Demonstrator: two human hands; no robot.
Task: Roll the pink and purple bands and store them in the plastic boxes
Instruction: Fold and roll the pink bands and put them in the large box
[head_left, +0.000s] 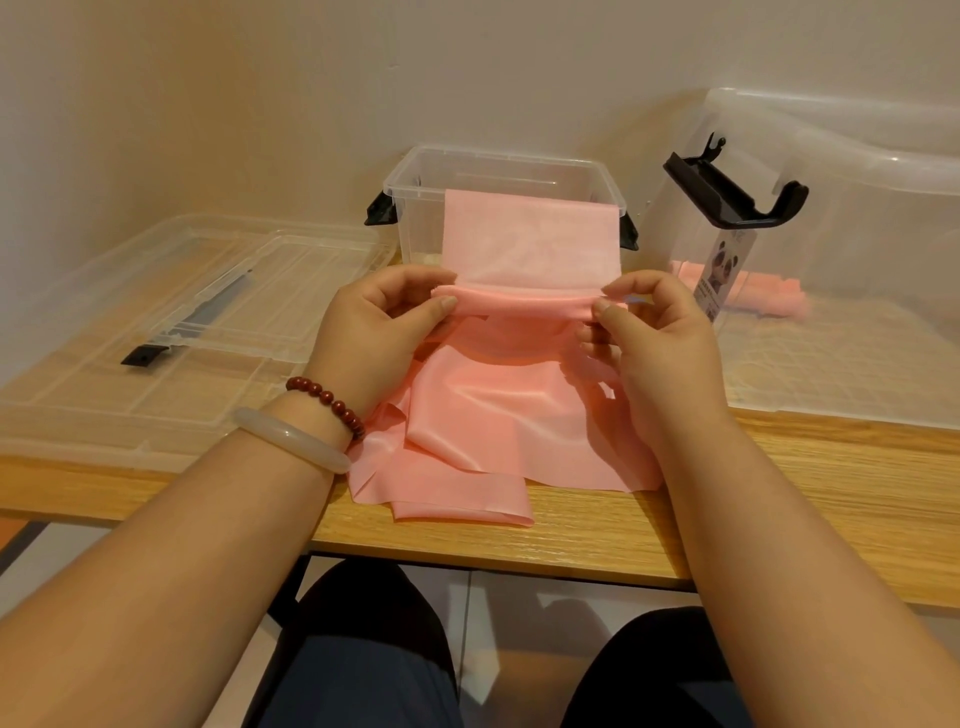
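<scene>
A long pink band lies crumpled on the wooden table, with one end lifted and folded over between my hands. My left hand pinches the left edge of the fold. My right hand pinches the right edge of the same fold. The free end stands up in front of a small clear plastic box with black latches. A large clear box at the right holds a rolled pink band. No purple band is in view.
A clear lid with a black latch lies flat at the left of the table. A black handle and a panda label sit on the large box's near end. The wall is close behind. My knees are under the table edge.
</scene>
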